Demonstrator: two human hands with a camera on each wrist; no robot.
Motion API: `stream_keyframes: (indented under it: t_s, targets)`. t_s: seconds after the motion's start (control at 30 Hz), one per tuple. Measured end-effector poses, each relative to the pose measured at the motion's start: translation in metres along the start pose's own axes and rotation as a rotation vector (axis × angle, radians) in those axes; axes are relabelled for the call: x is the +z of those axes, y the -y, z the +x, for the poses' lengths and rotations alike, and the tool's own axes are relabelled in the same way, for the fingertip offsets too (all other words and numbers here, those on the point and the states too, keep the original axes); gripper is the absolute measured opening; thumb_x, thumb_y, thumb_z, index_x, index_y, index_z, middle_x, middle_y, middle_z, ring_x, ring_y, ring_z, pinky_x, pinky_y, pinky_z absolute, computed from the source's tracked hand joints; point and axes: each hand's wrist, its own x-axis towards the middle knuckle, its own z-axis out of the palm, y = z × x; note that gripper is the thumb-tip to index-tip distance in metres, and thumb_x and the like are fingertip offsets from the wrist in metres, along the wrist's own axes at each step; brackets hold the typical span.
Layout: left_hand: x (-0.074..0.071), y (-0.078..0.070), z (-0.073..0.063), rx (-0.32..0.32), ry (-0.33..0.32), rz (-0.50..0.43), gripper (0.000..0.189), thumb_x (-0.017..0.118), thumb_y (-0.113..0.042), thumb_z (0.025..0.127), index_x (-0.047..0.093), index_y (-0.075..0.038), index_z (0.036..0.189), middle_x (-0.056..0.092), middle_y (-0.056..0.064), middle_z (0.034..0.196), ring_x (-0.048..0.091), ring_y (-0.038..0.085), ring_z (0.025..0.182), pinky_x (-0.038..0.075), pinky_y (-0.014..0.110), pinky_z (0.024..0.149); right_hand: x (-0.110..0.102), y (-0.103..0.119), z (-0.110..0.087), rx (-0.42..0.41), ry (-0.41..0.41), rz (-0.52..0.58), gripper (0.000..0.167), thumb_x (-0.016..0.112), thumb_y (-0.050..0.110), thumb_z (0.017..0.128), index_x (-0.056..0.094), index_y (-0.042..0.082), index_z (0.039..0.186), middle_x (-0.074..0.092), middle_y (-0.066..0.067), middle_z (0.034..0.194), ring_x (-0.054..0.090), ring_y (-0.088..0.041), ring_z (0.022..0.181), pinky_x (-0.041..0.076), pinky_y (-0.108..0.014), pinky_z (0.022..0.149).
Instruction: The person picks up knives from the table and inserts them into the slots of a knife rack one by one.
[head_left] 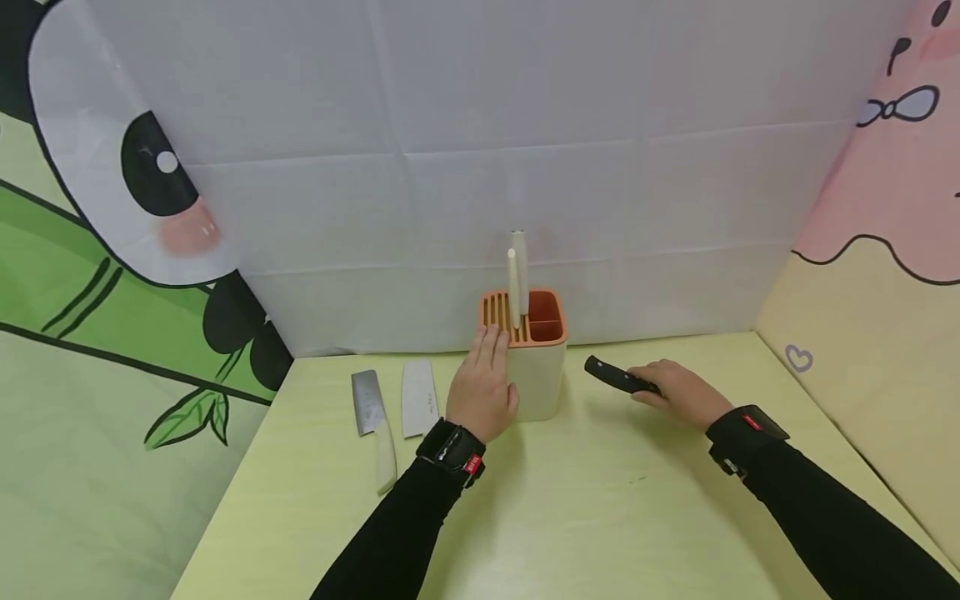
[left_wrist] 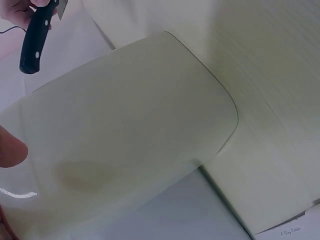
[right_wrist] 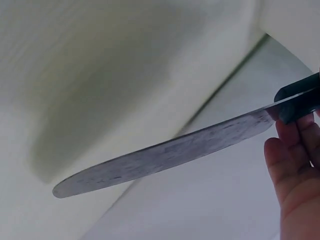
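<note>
My left hand [head_left: 483, 392] rests against the front left of a cream knife block [head_left: 538, 383] with an orange slotted top, its fingers straight and their tips at the rim. The left wrist view shows the block's smooth wall [left_wrist: 130, 115] and my thumb [left_wrist: 11, 147] beside it. Right of the block, my right hand [head_left: 678, 392] grips a knife by its black handle [head_left: 618, 377], held above the table. In the right wrist view the long, round-tipped blade [right_wrist: 165, 155] slants down to the left. Two white-handled knives [head_left: 521, 275] stand upright in the block.
Left of the block a cleaver [head_left: 369, 404] with a pale handle lies on the yellow table [head_left: 585, 517]. Between it and my left hand lies another wide blade [head_left: 418, 396], its handle hidden by my arm. A pale cloth backdrop [head_left: 420, 208] hangs right behind the block.
</note>
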Motion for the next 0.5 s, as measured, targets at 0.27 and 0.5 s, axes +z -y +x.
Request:
stream_keyframes:
  t_s: [0.27, 0.5]
  targets:
    - [-0.001, -0.001, 0.0, 0.002, 0.007, 0.005, 0.071, 0.071, -0.019, 0.08, 0.044, 0.009, 0.138, 0.046, 0.025, 0.141, 0.038, 0.037, 0.137, 0.021, 0.037, 0.117, -0.021, 0.002, 0.002, 0.06, -0.062, 0.071, 0.042, 0.068, 0.021, 0.093, 0.061, -0.001, 0.128, 0.065, -0.013, 0.105, 0.058, -0.026, 0.089, 0.045, -0.041, 0.073]
    - [-0.001, -0.001, -0.001, 0.005, 0.004, 0.012, 0.072, 0.073, -0.02, 0.079, 0.043, 0.009, 0.138, 0.046, 0.025, 0.141, 0.037, 0.037, 0.137, 0.021, 0.037, 0.117, -0.04, 0.005, 0.0, 0.158, -0.096, 0.197, 0.041, 0.057, 0.03, 0.1, 0.058, 0.004, 0.132, 0.065, -0.013, 0.115, 0.06, -0.028, 0.101, 0.049, -0.047, 0.08]
